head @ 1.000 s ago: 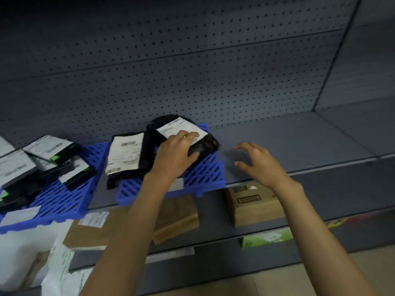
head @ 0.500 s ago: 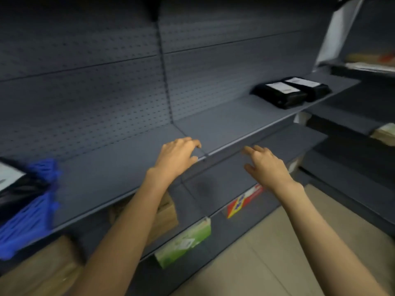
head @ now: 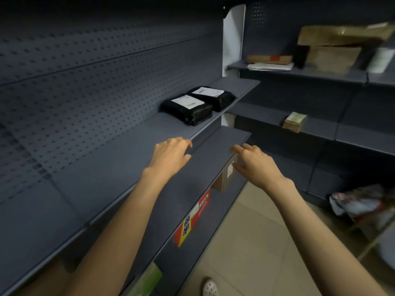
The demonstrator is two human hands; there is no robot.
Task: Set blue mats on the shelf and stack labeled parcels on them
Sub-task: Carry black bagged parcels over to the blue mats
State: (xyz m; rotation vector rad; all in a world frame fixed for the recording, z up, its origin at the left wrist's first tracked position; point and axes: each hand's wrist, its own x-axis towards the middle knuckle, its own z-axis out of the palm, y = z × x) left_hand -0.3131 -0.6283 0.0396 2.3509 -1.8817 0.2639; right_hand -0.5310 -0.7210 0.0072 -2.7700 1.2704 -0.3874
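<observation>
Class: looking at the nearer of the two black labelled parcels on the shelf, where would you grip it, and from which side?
Probably by its two short ends, coming from the open front of the shelf. The nearer black parcel lies flat, label up, its far side against the second parcel, the pegboard behind. Both hands, left hand and right hand, are empty.

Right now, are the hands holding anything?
No. The left hand and the right hand are both open and empty, hovering over the shelf. The two black parcels lie untouched farther along it.
</observation>
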